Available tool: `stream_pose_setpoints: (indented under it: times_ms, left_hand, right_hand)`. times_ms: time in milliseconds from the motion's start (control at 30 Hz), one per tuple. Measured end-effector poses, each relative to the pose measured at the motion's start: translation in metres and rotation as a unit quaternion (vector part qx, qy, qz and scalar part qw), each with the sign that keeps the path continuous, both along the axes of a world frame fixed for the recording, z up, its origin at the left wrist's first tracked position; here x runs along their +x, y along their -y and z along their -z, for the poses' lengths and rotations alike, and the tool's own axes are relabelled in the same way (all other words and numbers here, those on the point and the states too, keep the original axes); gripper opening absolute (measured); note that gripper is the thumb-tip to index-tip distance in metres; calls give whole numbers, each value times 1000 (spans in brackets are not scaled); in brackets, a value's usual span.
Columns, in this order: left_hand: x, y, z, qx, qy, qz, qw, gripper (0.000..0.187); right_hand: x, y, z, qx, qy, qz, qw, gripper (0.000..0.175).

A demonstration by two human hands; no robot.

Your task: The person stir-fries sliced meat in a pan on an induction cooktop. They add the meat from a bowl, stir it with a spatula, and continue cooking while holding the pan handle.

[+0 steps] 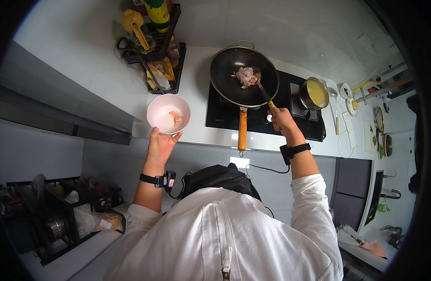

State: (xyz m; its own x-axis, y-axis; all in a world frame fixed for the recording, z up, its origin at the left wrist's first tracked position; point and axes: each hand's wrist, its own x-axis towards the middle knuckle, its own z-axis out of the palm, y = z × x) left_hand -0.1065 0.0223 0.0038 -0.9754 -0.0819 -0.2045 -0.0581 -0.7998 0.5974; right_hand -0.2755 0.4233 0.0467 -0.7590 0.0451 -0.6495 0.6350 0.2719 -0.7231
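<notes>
My left hand (pixel 162 147) holds a pale pink bowl (pixel 157 109) by its near rim, left of the stove. A little raw meat (pixel 177 120) lies inside the bowl. My right hand (pixel 281 119) grips the handle of a spatula (pixel 265 93), whose blade reaches into a black wok (pixel 229 84). Pale raw meat (pixel 246 76) sits in a heap at the middle of the wok, partly against the blade, with small light pieces around it. The wok's wooden handle (pixel 242 130) points towards me past the counter edge.
The wok stands on a black gas stove (pixel 215 117). To its right, a pot (pixel 315 93) holds yellowish liquid. A ladle (pixel 336 112) and small dishes lie further right. At the back left stands a black rack (pixel 182 66) with an oil jug (pixel 139 33) and packets.
</notes>
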Motion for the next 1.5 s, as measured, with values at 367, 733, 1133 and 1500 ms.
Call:
stream_pose_setpoints:
  times_ms: [367, 733, 1133, 1500]
  left_hand:
    - [4, -1, -4, 1, -10, -1, 1000, 79]
    - [7, 0, -8, 9, -3, -12, 1000, 81]
    - [13, 5, -10, 14, -21, -17, 1000, 79]
    - [21, 13, -21, 14, -24, -39, 999, 83]
  right_hand:
    - [-9, -14, 24, 298, -238, -94, 920, 39]
    - [28, 12, 0, 452, -344, -169, 806, 38]
    - [26, 6, -9, 463, -356, -132, 801, 37]
    - [47, 14, -10, 415, -331, -149, 834, 38]
